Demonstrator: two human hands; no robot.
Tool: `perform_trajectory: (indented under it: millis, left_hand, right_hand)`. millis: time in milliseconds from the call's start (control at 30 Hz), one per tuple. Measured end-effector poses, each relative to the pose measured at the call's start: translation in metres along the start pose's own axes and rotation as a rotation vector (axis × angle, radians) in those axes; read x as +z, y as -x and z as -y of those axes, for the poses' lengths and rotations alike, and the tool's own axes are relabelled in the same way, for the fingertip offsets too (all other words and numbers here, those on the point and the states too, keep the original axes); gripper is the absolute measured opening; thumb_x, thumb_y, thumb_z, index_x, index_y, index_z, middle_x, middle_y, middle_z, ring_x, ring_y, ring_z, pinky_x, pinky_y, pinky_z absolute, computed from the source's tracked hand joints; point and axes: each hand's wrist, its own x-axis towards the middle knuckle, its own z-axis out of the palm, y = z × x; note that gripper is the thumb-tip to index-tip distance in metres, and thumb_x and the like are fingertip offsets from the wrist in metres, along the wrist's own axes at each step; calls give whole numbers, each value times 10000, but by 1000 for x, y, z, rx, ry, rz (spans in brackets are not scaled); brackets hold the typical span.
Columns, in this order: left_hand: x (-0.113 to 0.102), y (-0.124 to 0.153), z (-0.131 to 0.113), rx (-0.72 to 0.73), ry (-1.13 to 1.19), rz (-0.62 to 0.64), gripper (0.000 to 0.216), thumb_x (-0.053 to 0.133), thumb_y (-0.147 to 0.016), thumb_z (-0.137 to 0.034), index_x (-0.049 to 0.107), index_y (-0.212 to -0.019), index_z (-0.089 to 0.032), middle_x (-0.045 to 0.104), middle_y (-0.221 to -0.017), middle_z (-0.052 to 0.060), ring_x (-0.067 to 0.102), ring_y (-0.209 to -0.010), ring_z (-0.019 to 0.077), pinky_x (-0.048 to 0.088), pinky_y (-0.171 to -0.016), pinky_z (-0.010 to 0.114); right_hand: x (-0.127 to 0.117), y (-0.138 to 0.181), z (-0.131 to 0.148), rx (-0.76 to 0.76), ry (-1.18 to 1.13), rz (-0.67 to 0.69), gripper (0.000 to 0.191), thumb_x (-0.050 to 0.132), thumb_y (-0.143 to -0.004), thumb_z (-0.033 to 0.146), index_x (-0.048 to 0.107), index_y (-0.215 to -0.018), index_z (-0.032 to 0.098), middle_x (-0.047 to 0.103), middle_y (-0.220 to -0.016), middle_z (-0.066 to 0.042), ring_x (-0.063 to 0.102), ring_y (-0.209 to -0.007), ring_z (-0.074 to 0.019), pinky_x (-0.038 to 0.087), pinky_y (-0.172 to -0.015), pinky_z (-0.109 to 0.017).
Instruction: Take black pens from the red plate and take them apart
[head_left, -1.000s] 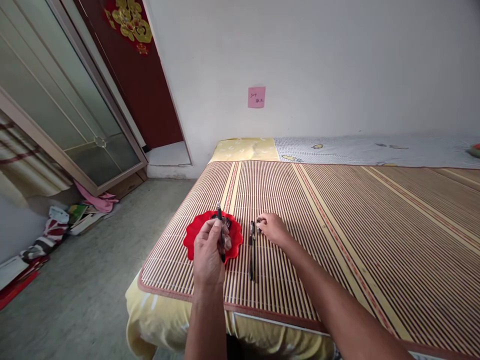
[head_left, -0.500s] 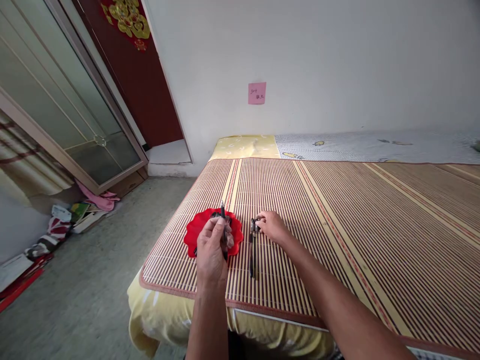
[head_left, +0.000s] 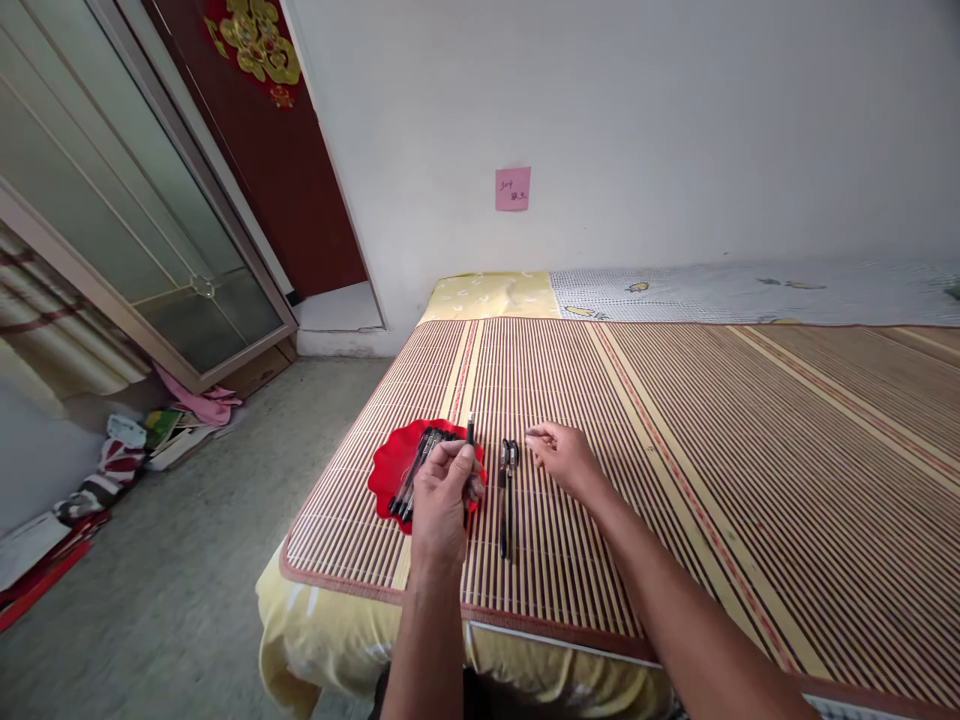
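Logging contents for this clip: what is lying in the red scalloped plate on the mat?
The red plate holds a bundle of black pens lying side by side. The left hand, holding another pen, covers the plate's right part, so anything there is hidden.

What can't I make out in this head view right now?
- Pen in the left hand: the fingers hide its lower part.
- Right hand: whether it pinches anything is too small to tell.
- Pens on the red plate: count unclear, overlapping.
- Pink note: writing too small.
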Motion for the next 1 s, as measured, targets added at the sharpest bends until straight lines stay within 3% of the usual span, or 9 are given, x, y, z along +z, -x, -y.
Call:
perform_trajectory:
  millis: [200,367,533,633,767,1000]
  left_hand:
    - [16,6,21,-51,-113,116,415,901,-653,-392,626,-850,-153,588,-660,-52,469,-498,46,372,-483,162]
    - [27,13,36,34,-242,163,332,875,-689,-340,639,-835,-157,594,-708,-30,491,-581,75,394,-549,187]
    - [38,22,42,138,-373,161,228,823,-751,-293,632,-776,-172,510,-632,-51,407,-559,81,348,-527,193]
    - [42,25,42,154,-428,151,196,818,-754,-265,646,-769,-173,538,-628,-40,435,-560,91,361,-529,201]
    - [41,25,43,72,-419,193,189,814,-757,-287,675,-803,-168,611,-657,-10,534,-567,112,422,-549,220]
    - [36,20,39,-73,-314,362,252,786,-779,-376,666,-809,-156,588,-618,-21,560,-534,108,444,-552,222]
  right_hand:
    - [-22,46,0,-149,-540,-60,384,655,-910,520,733,-1071,181,699,-855,-55,661,-747,-173,546,-658,-300]
    - [-29,60,13,-132,-748,-8,360,763,-830,519,750,-981,193,699,-854,-44,636,-764,-152,523,-678,-275]
    - [-34,62,14,-103,-753,-36,361,842,-734,521,739,-857,198,681,-812,-27,603,-727,-150,504,-651,-272]
    - [-37,62,12,-112,-727,-50,379,848,-713,542,738,-821,196,674,-791,-23,595,-721,-154,501,-659,-277]
    - [-41,62,9,-155,-666,-63,368,808,-756,555,735,-800,197,672,-775,-27,606,-753,-173,506,-716,-304]
    - [-40,59,2,-181,-651,-56,278,787,-791,458,715,-783,190,639,-741,-5,569,-718,-154,465,-690,-291]
